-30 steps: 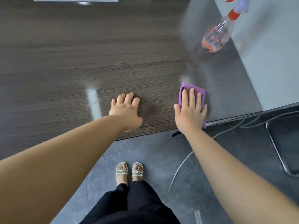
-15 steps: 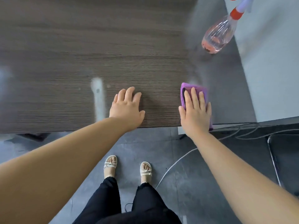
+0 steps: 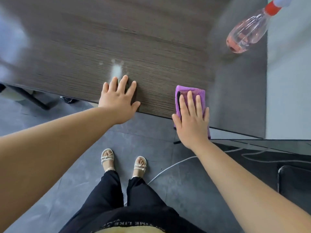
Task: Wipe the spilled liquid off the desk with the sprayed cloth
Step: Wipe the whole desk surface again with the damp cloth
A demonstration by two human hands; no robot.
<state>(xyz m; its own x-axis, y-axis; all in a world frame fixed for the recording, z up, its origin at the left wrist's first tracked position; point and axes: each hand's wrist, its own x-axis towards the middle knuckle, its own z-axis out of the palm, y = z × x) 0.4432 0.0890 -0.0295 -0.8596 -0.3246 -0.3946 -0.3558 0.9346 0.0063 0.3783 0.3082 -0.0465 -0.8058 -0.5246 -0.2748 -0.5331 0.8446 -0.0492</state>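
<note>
A folded purple cloth lies at the near edge of the dark wood-grain desk. My right hand presses flat on the cloth with straight fingers, and its heel hangs past the desk edge. My left hand rests flat on the desk to the left of the cloth, fingers spread. A pale wet-looking streak shines on the desk just beyond the left hand's fingertips.
A clear spray bottle with pink liquid and a red collar stands at the desk's far right. A pale wall borders the desk on the right. White cables lie on the grey floor below, near my sandalled feet.
The view has swung, so the desk edge now runs higher and slanted. Both hands stay flat near the edge; the right hand and cloth sit slightly nearer the edge.
</note>
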